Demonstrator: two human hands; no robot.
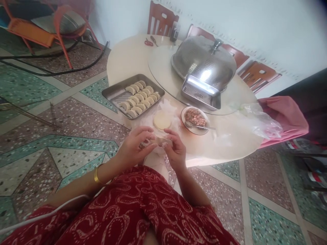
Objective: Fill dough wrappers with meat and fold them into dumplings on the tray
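Your left hand [136, 143] and right hand [176, 148] pinched a piece of dough [160, 140] between their fingers [173, 133] by the near edge of the table [127, 58]; the bowl [194, 131] stood right, probably for easy reach

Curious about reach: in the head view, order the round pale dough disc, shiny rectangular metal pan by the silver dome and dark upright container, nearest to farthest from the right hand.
1. Dough disc: just ahead, left.
2. Metal pan: farther ahead, right.
3. Dark container: far side.

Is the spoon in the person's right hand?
No, the spoon rests in the bowl, while the right hand and left hand hold a piece of dough between them.
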